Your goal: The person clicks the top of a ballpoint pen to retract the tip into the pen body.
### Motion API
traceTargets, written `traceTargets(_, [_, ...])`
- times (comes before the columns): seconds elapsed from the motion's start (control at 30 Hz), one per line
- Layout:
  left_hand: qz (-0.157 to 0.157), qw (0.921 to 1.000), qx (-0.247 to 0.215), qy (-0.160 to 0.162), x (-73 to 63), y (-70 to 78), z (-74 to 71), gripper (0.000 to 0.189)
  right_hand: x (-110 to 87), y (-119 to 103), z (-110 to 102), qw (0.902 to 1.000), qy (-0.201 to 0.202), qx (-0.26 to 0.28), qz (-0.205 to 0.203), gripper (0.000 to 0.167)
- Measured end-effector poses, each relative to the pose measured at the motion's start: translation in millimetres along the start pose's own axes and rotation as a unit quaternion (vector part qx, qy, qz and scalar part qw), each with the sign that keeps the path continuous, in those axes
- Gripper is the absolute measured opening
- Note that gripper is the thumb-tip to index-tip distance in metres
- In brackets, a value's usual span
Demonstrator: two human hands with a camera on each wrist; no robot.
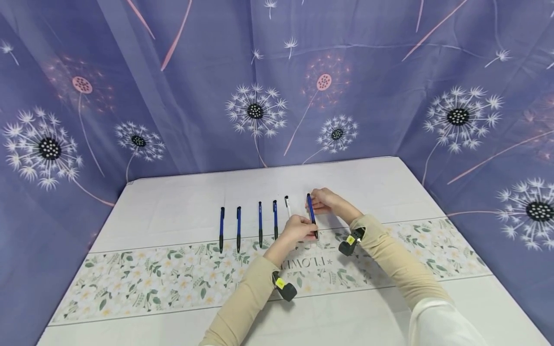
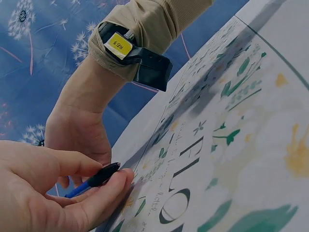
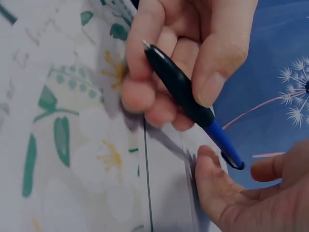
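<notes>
My left hand (image 1: 297, 228) pinches a blue pen (image 1: 311, 211) by its black grip, between thumb and fingers. Its pointed metal tip pokes out past the fingers in the right wrist view, facing toward my body. At the pen's far end is my right hand (image 1: 326, 200). In the right wrist view, the right thumb and fingers (image 3: 208, 166) stand apart on either side of the pen's black end, with gaps showing. Just left of the held pen lies a white pen (image 1: 287, 204) with a black clip, its lower part hidden behind my left hand.
Several blue pens with black grips, among them a near one (image 1: 275, 218) and the leftmost (image 1: 221, 229), lie in a row to the left. A floral printed band (image 1: 143, 283) crosses the white tabletop (image 1: 182, 192). A purple dandelion curtain (image 1: 195, 96) surrounds the table's back and sides.
</notes>
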State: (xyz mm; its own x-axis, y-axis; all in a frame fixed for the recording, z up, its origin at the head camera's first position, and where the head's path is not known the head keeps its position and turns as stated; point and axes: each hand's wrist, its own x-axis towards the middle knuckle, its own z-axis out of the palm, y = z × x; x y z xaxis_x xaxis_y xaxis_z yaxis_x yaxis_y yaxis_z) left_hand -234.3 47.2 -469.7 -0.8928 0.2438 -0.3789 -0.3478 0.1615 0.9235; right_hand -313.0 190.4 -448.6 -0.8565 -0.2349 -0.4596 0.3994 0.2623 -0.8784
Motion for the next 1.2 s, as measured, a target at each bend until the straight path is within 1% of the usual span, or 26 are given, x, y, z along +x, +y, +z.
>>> traceTargets(0.1, [0.002, 0.9997, -0.023, -0.011, 1.5, -1.0, -1.0, 0.023, 1.8, 0.7, -0.1, 0.9988, -0.021, 0.045, 0.005, 0.038])
traceTargets(0.17, [0.006, 0.9991, -0.036, -0.02, 1.7, -1.3, -1.6, 0.023, 1.3, -1.3, 2.1, 0.9969, -0.03, 0.072, 0.013, 0.039])
traceTargets(0.27, [0.014, 0.9982, -0.045, -0.037, 0.8, -1.6, -1.8, 0.025, 1.6, -3.1, 3.1, 0.9912, -0.048, 0.121, 0.021, 0.041])
traceTargets(0.4, [0.023, 0.9972, -0.047, -0.053, -0.2, -1.8, -1.7, 0.028, 2.7, -4.3, 2.0, 0.9786, -0.07, 0.19, 0.037, 0.041])
traceTargets(0.5, [0.02, 0.9966, -0.055, -0.058, 0.1, -2.0, -1.3, 0.028, 1.7, -5.0, 0.4, 0.9691, -0.09, 0.224, 0.05, 0.045])
traceTargets(0.63, [0.017, 0.9957, -0.067, -0.062, 2.0, -2.9, -0.7, 0.027, -1.4, -6.6, -0.2, 0.9609, -0.111, 0.247, 0.057, 0.052])
traceTargets(0.83, [0.014, 0.9941, -0.081, -0.071, 2.1, -1.7, -0.7, 0.027, -2.1, -8.0, 1.7, 0.9508, -0.145, 0.267, 0.061, 0.055])
traceTargets(1.0, [0.019, 0.9924, -0.093, -0.078, 1.7, -1.7, -1.7, 0.029, -2.4, -8.8, 5.6, 0.9381, -0.163, 0.291, 0.093, 0.057])
traceTargets(1.07, [0.024, 0.9916, -0.096, -0.082, 1.7, -1.7, -2.3, 0.03, -3.3, -9.3, 7.1, 0.9356, -0.167, 0.294, 0.101, 0.057])
traceTargets(1.2, [0.036, 0.9906, -0.096, -0.09, 0.7, -0.6, -3.4, 0.03, -5.5, -10.8, 10.2, 0.9358, -0.176, 0.288, 0.101, 0.055])
